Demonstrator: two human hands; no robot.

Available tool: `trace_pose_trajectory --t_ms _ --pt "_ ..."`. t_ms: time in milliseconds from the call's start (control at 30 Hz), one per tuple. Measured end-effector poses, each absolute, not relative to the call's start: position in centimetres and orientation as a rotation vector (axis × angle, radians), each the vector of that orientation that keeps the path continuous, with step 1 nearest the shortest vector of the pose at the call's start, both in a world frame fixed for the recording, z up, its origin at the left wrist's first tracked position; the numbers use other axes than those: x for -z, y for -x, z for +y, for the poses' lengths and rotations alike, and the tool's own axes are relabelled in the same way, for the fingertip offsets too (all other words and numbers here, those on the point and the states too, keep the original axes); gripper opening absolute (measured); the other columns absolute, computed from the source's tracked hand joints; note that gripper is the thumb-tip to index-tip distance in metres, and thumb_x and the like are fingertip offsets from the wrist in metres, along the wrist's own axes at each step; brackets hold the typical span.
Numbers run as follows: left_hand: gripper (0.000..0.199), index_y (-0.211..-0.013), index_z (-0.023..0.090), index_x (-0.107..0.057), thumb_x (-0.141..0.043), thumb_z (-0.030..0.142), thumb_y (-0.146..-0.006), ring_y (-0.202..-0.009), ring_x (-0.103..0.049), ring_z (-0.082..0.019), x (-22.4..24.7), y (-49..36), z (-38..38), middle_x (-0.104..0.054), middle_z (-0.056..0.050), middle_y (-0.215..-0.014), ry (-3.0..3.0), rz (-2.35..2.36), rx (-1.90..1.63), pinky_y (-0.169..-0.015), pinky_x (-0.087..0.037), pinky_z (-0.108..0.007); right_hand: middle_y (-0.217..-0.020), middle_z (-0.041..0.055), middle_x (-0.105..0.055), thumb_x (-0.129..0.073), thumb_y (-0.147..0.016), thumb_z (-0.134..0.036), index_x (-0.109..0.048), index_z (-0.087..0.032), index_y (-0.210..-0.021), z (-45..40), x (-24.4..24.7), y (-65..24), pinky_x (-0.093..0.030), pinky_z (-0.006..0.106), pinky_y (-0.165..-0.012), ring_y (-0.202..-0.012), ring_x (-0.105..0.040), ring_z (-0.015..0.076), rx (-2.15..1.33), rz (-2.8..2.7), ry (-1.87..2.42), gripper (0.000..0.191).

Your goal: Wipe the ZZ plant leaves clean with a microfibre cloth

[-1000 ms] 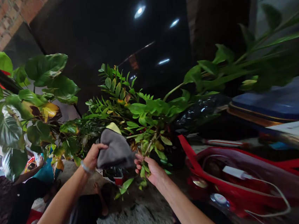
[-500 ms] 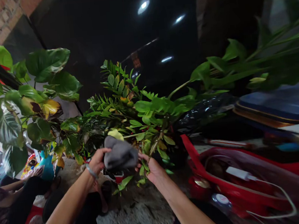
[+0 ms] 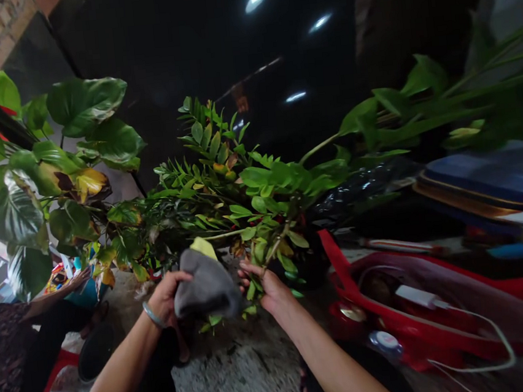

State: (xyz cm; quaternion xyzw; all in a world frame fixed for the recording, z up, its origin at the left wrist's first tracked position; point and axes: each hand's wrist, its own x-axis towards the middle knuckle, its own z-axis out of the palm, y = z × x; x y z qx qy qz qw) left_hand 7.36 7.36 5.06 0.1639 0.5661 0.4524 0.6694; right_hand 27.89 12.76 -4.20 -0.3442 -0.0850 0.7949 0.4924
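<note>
My left hand (image 3: 164,299), with a bracelet at the wrist, is closed on a grey cloth (image 3: 205,287). A yellow-green leaf (image 3: 203,248) shows just behind the cloth's upper edge. Right of the cloth, my right hand (image 3: 267,285) has its fingers curled round a drooping leafy stem (image 3: 273,247), with small leaves hanging below the fingers. This stem belongs to a bushy green plant (image 3: 269,183) in front of me, which carries some yellowed and brown leaves. The fingertips of my left hand are partly hidden by the cloth.
A broad-leaved plant (image 3: 86,108) stands at left, by a dark glossy panel (image 3: 181,37). At right lie a red bag (image 3: 394,325) with a white charger (image 3: 417,297) and cable. A person (image 3: 8,356) sits at far left on a red stool (image 3: 57,379), near a black bowl (image 3: 96,353).
My left hand and the grey cloth have moved slightly left and down, away from my right hand. The cloth has opened out a little. My right hand stays at the leafy stem.
</note>
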Motion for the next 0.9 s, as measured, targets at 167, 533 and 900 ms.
trace_pose_trajectory --t_ms 167,533,900 --pt "0.020 -0.079 0.010 -0.071 -0.065 0.004 -0.060 -0.057 -0.072 -0.025 -6.7 -4.5 4.1 -0.073 -0.008 -0.061 -0.346 1.350 -1.009 -0.059 -0.056 -0.031 -0.053 -0.0033 -0.063 -0.074 -0.069 -0.011 -0.062 -0.019 -0.081 12.7 4.6 -28.3 -0.048 0.024 -0.037 -0.037 -0.050 0.0113 -1.951 -0.237 0.803 0.019" --pt "0.015 -0.082 0.010 -0.071 -0.063 0.009 -0.070 -0.057 -0.070 -0.022 -3.4 -6.1 3.9 -0.073 -0.007 -0.061 -0.259 1.317 -1.030 -0.063 -0.055 -0.029 -0.052 -0.0029 -0.064 -0.071 -0.075 -0.013 -0.060 -0.021 -0.079 13.1 4.8 -27.7 -0.048 0.024 -0.037 -0.035 -0.050 0.0112 -1.939 -0.228 0.813 0.014" --pt "0.036 -0.084 0.014 -0.069 -0.064 0.005 -0.049 -0.090 -0.075 -0.031 -2.2 -8.4 4.0 -0.079 -0.008 -0.079 -0.443 1.112 -1.238 -0.092 -0.056 -0.041 -0.051 -0.0043 -0.062 -0.075 -0.075 -0.022 -0.064 -0.021 -0.079 12.0 4.4 -28.1 -0.044 0.021 -0.038 -0.036 -0.050 0.0106 -2.035 -0.311 0.684 0.012"
